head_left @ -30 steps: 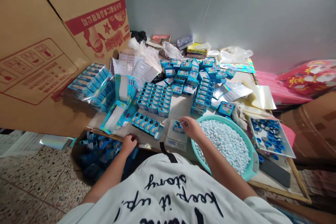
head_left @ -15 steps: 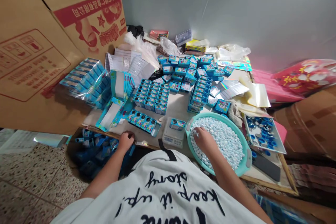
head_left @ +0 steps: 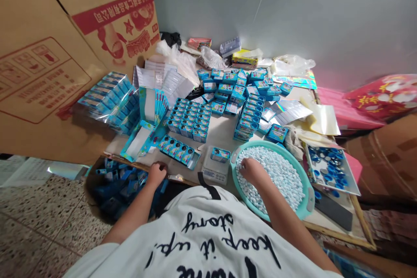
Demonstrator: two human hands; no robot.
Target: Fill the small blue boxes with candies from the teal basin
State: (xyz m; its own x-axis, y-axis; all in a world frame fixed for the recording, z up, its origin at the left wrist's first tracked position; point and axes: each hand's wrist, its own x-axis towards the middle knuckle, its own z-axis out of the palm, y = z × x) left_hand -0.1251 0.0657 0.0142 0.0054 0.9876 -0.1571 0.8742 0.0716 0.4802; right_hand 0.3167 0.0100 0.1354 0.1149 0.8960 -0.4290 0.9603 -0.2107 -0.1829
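My right hand is closed, its fingertips down among small white pellets that look like candies or mints. They fill a turquoise plastic basin. My left hand rests at the table's front edge with its fingers curled; nothing shows in it. Beside it lies an open blue tray holding a row of small blue boxes with round dark openings. Between my hands stands a small white scale, a single blue box lying flat on it.
Stacked blue boxes and a loose pile stand behind. A white tray of blue caps and a dark phone-like slab lie right. Left are a large carton and a floor box of blue packs.
The view has shifted slightly. My right hand stays at the left part of the pellets, its fingers a little more closed over. My left hand has barely moved.
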